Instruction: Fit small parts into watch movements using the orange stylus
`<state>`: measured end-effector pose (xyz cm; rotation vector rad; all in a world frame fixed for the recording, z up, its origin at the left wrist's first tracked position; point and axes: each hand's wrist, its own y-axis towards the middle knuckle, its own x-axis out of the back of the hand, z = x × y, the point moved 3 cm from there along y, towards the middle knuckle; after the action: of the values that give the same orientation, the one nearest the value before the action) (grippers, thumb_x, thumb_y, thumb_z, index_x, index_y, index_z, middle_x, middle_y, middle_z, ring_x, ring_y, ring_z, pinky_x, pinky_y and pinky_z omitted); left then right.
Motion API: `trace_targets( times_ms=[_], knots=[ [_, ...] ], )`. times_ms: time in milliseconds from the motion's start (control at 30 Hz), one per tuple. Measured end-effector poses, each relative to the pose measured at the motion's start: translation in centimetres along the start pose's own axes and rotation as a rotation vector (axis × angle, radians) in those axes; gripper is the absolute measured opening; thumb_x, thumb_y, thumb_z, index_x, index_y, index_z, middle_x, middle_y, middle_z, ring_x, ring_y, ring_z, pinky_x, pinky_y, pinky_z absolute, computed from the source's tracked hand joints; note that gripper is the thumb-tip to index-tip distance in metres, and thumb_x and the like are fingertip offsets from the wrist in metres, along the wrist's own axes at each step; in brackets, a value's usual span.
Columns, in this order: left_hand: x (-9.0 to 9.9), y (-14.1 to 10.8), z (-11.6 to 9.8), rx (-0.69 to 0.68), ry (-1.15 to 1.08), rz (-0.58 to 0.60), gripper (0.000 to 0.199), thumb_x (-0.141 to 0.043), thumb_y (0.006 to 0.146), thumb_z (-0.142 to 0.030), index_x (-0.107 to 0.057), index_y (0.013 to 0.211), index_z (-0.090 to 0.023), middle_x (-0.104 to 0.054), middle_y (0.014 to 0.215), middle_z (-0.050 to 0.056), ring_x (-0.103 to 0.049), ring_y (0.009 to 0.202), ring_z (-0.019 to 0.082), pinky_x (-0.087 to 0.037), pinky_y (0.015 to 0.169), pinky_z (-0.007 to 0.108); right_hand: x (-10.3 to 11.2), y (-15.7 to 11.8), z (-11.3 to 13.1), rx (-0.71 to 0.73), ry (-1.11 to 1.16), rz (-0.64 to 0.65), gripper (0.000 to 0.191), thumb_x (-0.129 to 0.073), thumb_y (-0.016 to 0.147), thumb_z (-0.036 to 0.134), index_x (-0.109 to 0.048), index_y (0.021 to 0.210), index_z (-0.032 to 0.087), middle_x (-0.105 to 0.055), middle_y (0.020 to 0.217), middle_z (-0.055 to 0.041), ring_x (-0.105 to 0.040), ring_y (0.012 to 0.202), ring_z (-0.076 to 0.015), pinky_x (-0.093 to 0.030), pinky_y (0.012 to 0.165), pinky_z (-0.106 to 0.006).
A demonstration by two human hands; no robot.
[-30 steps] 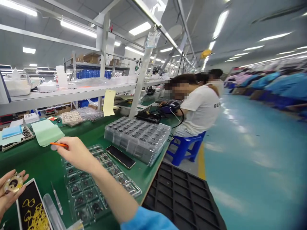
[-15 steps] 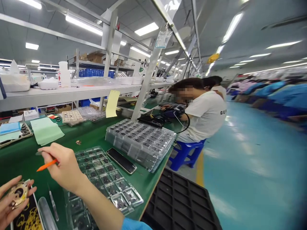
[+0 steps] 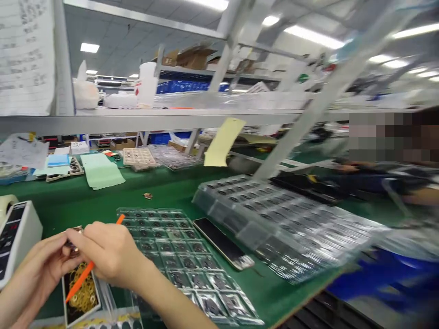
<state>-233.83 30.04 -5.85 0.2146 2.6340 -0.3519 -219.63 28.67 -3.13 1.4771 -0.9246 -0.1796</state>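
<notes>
The round metal part is up off the green table, between the two hands; taking it as the clock's centre, the box of yellow rings lies at six o'clock, the clear tray at three with the phone beyond, and the white device at nine. The left hand is closed lightly about the part, thumb and fingers nearly meeting. The right hand is curled, its fingertips at the part's near side, with an orange stick tucked in the same grip (its lower end slants towards seven o'clock). The part looks light and stiff, likely slippery on its polished metal and perhaps easily scratched; it seems best held by the rim, off its faces. Hidden behind fingers, its exact tilt I cannot tell.
</notes>
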Motion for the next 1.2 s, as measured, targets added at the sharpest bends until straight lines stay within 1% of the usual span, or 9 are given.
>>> trace_targets(
  times_ms=[300, 567, 733, 833, 933, 1000, 1067, 1133, 1200],
  knots=[
    [-0.6, -0.6, -0.1, -0.058, 0.000, 0.187, 0.037, -0.081, 0.070, -0.030, -0.056, 0.050, -0.011, -0.055, 0.065, 0.000, -0.055, 0.067, 0.009, -0.058, 0.069, 0.018, 0.4, -0.5, 0.2, 0.013, 0.205, 0.076, 0.022, -0.038, 0.098, 0.009, -0.060, 0.103, 0.008, -0.062, 0.067, -0.0049, -0.050, 0.057, -0.0145, -0.038, 0.049, -0.026],
    [-0.3, 0.2, 0.5, -0.026, -0.059, 0.207, 0.033, -0.076, 0.073, -0.027, -0.055, 0.052, -0.011, -0.049, 0.058, -0.001, -0.052, 0.061, 0.008, -0.058, 0.072, 0.021, -0.1, -0.8, -0.5, -0.016, 0.312, 0.091, 0.020, -0.047, 0.092, 0.002, -0.057, 0.107, 0.011, -0.063, 0.069, -0.0044, -0.055, 0.057, -0.0135, -0.043, 0.049, -0.023],
    [-0.6, 0.0, 0.3, -0.026, -0.085, 0.239, 0.030, -0.073, 0.075, -0.023, -0.057, 0.052, -0.011, -0.052, 0.058, -0.001, -0.055, 0.061, 0.008, -0.058, 0.071, 0.020, 0.4, -0.7, -0.5, -0.039, 0.318, 0.060, 0.018, -0.049, 0.090, 0.002, -0.057, 0.099, 0.015, -0.067, 0.076, -0.0062, -0.060, 0.064, -0.0143, -0.047, 0.054, -0.023],
    [-0.6, -0.1, -0.1, -0.091, -0.041, 0.270, 0.026, -0.066, 0.082, -0.023, -0.063, 0.060, -0.011, -0.061, 0.073, 0.003, -0.062, 0.072, 0.010, -0.058, 0.081, 0.024, 0.9, -0.5, -0.8, -0.196, 0.373, 0.003, 0.020, -0.049, 0.090, 0.001, -0.058, 0.096, 0.018, -0.064, 0.076, -0.0040, -0.060, 0.066, -0.0134, -0.047, 0.054, -0.023],
    [-0.4, 0.1, -0.3, -0.171, 0.076, 0.247, 0.013, -0.060, 0.086, -0.020, -0.072, 0.085, -0.015, -0.068, 0.097, 0.004, -0.066, 0.091, 0.014, -0.055, 0.091, 0.026, 1.4, -0.5, -1.6, -0.443, 0.466, -0.071, 0.015, -0.056, 0.089, 0.007, -0.060, 0.086, 0.021, -0.059, 0.074, -0.0012, -0.054, 0.060, -0.0112, -0.041, 0.049, -0.022],
    [-0.2, 0.2, -0.3, -0.204, 0.141, 0.207, 0.026, -0.058, 0.085, -0.015, -0.070, 0.108, -0.022, -0.068, 0.107, 0.003, -0.065, 0.103, 0.017, -0.053, 0.097, 0.029, 1.2, -0.5, -2.3, -0.589, 0.539, -0.012, 0.012, -0.061, 0.086, 0.015, -0.063, 0.076, 0.021, -0.057, 0.073, -0.0010, -0.048, 0.055, -0.0103, -0.036, 0.045, -0.023],
    [-0.1, 0.3, -0.2, -0.245, 0.194, 0.199, 0.040, -0.058, 0.086, -0.015, -0.062, 0.124, -0.026, -0.067, 0.113, 0.003, -0.062, 0.111, 0.018, -0.051, 0.100, 0.033, 0.6, -0.7, -2.9, -0.733, 0.630, 0.108, 0.015, -0.064, 0.083, 0.022, -0.064, 0.068, 0.020, -0.057, 0.073, -0.0019, -0.044, 0.052, -0.0099, -0.033, 0.044, -0.024],
    [-0.3, 0.2, 0.0, -0.298, 0.244, 0.223, 0.043, -0.058, 0.089, -0.019, -0.054, 0.131, -0.025, -0.065, 0.118, 0.005, -0.061, 0.112, 0.019, -0.051, 0.101, 0.034, 0.0, -1.0, -3.4, -0.845, 0.710, 0.194, 0.018, -0.066, 0.080, 0.026, -0.065, 0.063, 0.019, -0.058, 0.074, -0.0030, -0.044, 0.054, -0.0106, -0.032, 0.046, -0.025],
    [-0.4, 0.0, 0.1, -0.343, 0.296, 0.235, 0.039, -0.056, 0.092, -0.023, -0.052, 0.131, -0.023, -0.062, 0.125, 0.007, -0.060, 0.113, 0.019, -0.051, 0.102, 0.034, -0.4, -1.1, -3.6, -0.899, 0.760, 0.208, 0.019, -0.066, 0.078, 0.028, -0.065, 0.062, 0.018, -0.058, 0.075, -0.0037, -0.047, 0.058, -0.0119, -0.033, 0.049, -0.026]
  ],
)
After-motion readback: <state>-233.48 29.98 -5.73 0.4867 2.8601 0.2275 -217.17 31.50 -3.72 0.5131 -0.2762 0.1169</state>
